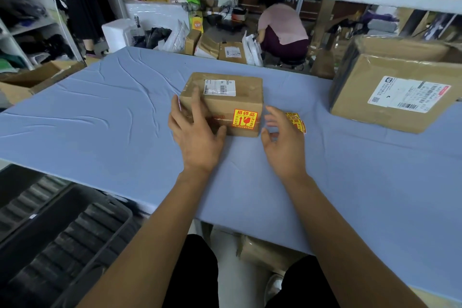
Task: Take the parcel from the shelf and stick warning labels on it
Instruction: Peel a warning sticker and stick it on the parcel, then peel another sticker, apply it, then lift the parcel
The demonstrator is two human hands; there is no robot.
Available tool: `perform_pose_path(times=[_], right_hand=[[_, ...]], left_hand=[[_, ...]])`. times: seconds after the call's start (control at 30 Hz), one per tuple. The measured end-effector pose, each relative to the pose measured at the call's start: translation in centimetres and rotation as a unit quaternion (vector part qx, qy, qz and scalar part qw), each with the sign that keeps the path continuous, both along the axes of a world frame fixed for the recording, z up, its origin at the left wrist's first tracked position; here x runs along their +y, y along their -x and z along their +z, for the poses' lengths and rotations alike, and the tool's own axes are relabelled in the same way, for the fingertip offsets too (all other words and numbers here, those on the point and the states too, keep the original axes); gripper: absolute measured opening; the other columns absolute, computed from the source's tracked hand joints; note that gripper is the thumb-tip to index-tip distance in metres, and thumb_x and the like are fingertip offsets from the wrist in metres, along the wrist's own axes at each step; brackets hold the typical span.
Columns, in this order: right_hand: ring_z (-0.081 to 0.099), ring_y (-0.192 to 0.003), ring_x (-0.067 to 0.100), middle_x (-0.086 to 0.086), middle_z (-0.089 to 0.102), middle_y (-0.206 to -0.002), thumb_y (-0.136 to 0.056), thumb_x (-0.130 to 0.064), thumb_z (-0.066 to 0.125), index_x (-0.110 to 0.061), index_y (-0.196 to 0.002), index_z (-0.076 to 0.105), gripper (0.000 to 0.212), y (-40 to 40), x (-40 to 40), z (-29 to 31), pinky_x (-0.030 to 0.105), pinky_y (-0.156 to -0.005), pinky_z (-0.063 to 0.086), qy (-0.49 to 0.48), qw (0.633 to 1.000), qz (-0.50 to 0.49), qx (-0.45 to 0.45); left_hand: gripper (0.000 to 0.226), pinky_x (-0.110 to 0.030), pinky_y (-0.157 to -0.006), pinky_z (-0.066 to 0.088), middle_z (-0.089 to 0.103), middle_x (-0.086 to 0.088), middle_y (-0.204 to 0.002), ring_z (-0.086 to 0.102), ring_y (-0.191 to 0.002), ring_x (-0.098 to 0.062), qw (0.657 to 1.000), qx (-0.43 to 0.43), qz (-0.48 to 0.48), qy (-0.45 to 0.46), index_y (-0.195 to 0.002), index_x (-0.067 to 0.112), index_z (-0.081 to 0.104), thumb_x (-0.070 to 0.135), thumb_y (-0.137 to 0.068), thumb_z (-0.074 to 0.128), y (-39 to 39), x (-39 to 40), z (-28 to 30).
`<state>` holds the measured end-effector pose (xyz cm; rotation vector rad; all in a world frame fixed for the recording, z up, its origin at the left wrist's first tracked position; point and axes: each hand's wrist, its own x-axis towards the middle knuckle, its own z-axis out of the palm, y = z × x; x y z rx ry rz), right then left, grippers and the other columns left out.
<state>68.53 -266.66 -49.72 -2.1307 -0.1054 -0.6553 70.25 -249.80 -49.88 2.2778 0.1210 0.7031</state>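
On the blue bench (100, 120) sits the parcel (226, 104) (a warning label (245, 119) on its near face); left hand (195, 134) fingers press, spread, on its left corner; right hand (282, 141) fingers hover wide beside it.

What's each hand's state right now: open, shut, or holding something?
Left hand: open, fingers laid flat on the parcel.
Right hand: open, holds nothing, just right of the parcel.

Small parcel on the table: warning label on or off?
On. One red-and-yellow warning label is stuck flat on the near face of the small parcel. Hidden faces: cannot tell.
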Motion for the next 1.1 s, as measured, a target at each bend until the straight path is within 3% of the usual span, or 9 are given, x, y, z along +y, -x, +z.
perform_pose_path(times=[0.23, 0.37, 0.47, 0.6, 0.7, 0.8, 0.93, 1.03, 1.1], right_hand=[[0.063, -0.106, 0.029, 0.010, 0.069, -0.117, -0.084, -0.004, 0.062, -0.014, -0.128, 0.059, 0.046, 5.3, -5.0, -0.5, 0.049, -0.095, 0.051, -0.014, 0.995, -0.089, 0.046], [0.056, -0.117, 0.033, 0.007, 0.065, -0.127, -0.088, -0.022, 0.062, -0.025, -0.144, 0.043, 0.059, 5.7, -5.3, -0.6, 0.043, -0.095, 0.045, 0.156, 0.975, -0.035, 0.155], [0.057, -0.113, 0.035, 0.005, 0.071, -0.117, -0.090, -0.022, 0.056, -0.023, -0.121, 0.065, 0.032, 5.4, -4.9, -0.6, 0.041, -0.091, 0.045, 0.244, 0.959, -0.026, 0.144], [0.069, -0.088, 0.027, 0.009, 0.076, -0.094, -0.084, -0.006, 0.063, -0.011, -0.090, 0.075, 0.014, 6.4, -5.8, -0.5, 0.030, -0.076, 0.047, 0.123, 0.985, -0.035, 0.116], [0.064, -0.078, 0.020, 0.009, 0.068, -0.097, -0.080, 0.000, 0.068, -0.009, -0.100, 0.069, 0.022, 7.0, -5.8, 0.0, 0.032, -0.078, 0.052, 0.006, 0.994, -0.027, 0.104], [0.058, -0.067, 0.012, 0.000, 0.065, -0.072, -0.081, -0.003, 0.067, -0.012, -0.082, 0.067, 0.008, 7.3, -5.6, 0.0, 0.028, -0.068, 0.047, -0.006, 0.994, -0.005, 0.108], [0.056, -0.059, 0.001, -0.004, 0.062, -0.065, -0.080, 0.004, 0.062, -0.013, -0.076, 0.062, 0.017, 7.9, -6.1, 0.1, 0.010, -0.059, 0.042, -0.058, 0.994, -0.051, 0.080], [0.064, -0.061, 0.002, -0.001, 0.069, -0.069, -0.081, 0.004, 0.063, -0.011, -0.078, 0.067, 0.016, 7.9, -6.6, 0.3, 0.021, -0.067, 0.053, -0.143, 0.986, -0.041, 0.079], [0.070, -0.076, 0.012, 0.001, 0.073, -0.079, -0.082, -0.002, 0.067, -0.011, -0.084, 0.074, 0.011, 7.7, -6.6, 0.1, 0.028, -0.077, 0.055, -0.104, 0.990, -0.008, 0.091]], left_hand=[[0.036, -0.041, -0.093, 0.045, 0.062, -0.016, -0.123, 0.054, -0.113, -0.038, 0.986, 0.110, -0.079, -0.094, -0.122, 0.013, 0.062, 0.021, -0.087, 0.056, 5.6, -0.5, -0.3], [0.042, -0.042, -0.103, 0.037, 0.055, -0.005, -0.136, 0.045, -0.126, -0.034, 0.959, 0.157, -0.136, -0.192, -0.129, 0.022, 0.059, 0.039, -0.091, 0.055, 6.5, -4.2, 0.1], [0.040, -0.042, -0.101, 0.038, 0.057, -0.008, -0.133, 0.045, -0.128, -0.033, 0.947, 0.133, -0.212, -0.201, -0.130, 0.024, 0.058, 0.038, -0.092, 0.056, 5.3, -7.9, 0.3], [0.013, -0.035, -0.078, 0.047, 0.070, -0.013, -0.098, 0.065, -0.095, -0.033, 0.947, 0.098, -0.279, -0.128, -0.090, 0.012, 0.072, 0.012, -0.086, 0.060, 4.8, -10.0, 0.3], [0.002, -0.027, -0.072, 0.051, 0.075, -0.003, -0.081, 0.069, -0.078, -0.020, 0.949, 0.110, -0.293, 0.023, -0.083, 0.012, 0.072, 0.012, -0.085, 0.072, 5.2, -9.3, -0.4], [0.012, -0.024, -0.063, 0.045, 0.068, -0.006, -0.070, 0.057, -0.063, -0.011, 0.943, 0.109, -0.288, 0.127, -0.079, 0.009, 0.066, 0.013, -0.082, 0.076, 5.5, -8.5, -0.2], [0.004, -0.029, -0.071, 0.052, 0.074, -0.004, -0.080, 0.066, -0.072, -0.017, 0.934, 0.108, -0.332, 0.071, -0.081, 0.018, 0.071, 0.019, -0.084, 0.074, 5.6, -8.8, -0.2], [0.009, -0.036, -0.078, 0.058, 0.077, -0.004, -0.086, 0.071, -0.081, -0.022, 0.928, 0.127, -0.350, 0.029, -0.085, 0.022, 0.074, 0.015, -0.080, 0.076, 5.6, -8.9, -0.3], [0.011, -0.035, -0.075, 0.057, 0.076, -0.005, -0.082, 0.070, -0.078, -0.022, 0.934, 0.124, -0.327, 0.072, -0.079, 0.021, 0.070, 0.012, -0.080, 0.076, 5.6, -8.8, -0.4]])
